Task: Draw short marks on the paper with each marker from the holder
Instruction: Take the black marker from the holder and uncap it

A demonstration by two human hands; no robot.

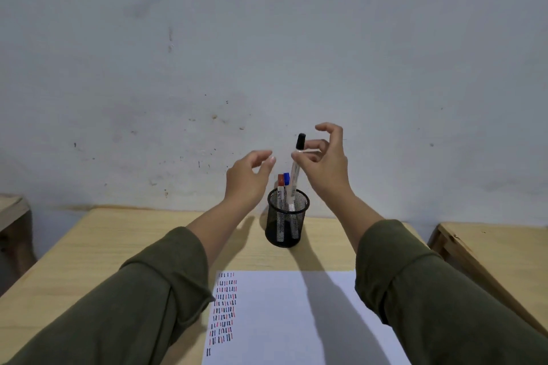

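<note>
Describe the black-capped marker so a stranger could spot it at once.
Start at the black wire-mesh cylindrical holder near the far edge of the pale wooden table. Just above its rim, the right hand pinches a white-barrelled marker with a black cap, its lower end at the rim. The red-capped marker and blue-capped marker sit lower, untouched.

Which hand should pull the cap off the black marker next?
Left, probably. The right hand already pinches the black-capped marker by its barrel above the mesh holder; the left hand is open, empty and close to the cap.
</note>
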